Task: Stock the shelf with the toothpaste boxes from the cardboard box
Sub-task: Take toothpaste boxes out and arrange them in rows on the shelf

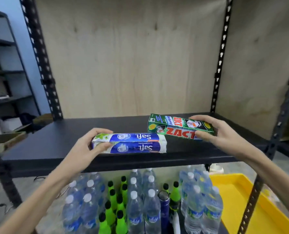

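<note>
My left hand grips the left end of a blue and white Safi toothpaste box, which lies lengthwise near the front edge of the black shelf. My right hand grips the right end of a green and red Zact toothpaste box, held just above the shelf behind and to the right of the Safi box. The two boxes almost touch at their near ends. The cardboard box is not clearly in view.
A plywood back panel closes the shelf bay between black perforated uprights. Below the shelf stand several water bottles and green bottles. A yellow tray sits at lower right. Another dark rack stands at left.
</note>
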Available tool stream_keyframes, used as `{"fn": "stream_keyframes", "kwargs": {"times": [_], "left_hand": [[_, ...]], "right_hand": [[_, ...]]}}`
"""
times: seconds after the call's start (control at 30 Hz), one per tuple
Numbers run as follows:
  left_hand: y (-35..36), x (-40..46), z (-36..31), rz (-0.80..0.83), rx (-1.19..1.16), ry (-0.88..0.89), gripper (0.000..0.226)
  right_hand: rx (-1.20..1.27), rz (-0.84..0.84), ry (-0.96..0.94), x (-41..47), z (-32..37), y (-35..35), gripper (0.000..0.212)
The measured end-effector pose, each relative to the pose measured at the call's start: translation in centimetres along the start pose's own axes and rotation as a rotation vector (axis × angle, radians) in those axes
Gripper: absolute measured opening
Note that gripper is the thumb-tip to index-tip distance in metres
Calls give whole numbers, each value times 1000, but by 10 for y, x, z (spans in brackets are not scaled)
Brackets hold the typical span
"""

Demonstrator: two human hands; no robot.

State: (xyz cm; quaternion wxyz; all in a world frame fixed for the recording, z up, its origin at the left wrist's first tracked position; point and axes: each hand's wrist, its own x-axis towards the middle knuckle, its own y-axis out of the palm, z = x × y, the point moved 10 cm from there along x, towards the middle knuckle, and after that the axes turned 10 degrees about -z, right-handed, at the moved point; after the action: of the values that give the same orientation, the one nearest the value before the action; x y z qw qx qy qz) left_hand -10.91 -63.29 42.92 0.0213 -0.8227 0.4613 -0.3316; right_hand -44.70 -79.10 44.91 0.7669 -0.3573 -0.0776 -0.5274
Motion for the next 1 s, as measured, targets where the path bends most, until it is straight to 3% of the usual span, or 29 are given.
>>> {"fn": "stream_keyframes", "kwargs": {"times": [0.27, 0.47, 0.67, 0.9, 1.0], "left_hand": [[59, 95, 52, 63, 6, -138, 19], [94, 176, 95, 45, 296, -69, 26], [138, 234, 102, 15, 452, 134, 19], [145, 253, 123, -139, 583, 148, 29], [142, 256, 126, -171, 572, 49, 34]], "right_hand": [[-171, -10, 154, 81, -114, -26, 42], [-443, -6, 145, 143, -187, -52, 38], [-574, -32, 136, 205, -219, -46, 42], [-548, -145, 68, 231, -226, -31, 41], [-552, -198, 70, 230, -224, -33, 47]]}}
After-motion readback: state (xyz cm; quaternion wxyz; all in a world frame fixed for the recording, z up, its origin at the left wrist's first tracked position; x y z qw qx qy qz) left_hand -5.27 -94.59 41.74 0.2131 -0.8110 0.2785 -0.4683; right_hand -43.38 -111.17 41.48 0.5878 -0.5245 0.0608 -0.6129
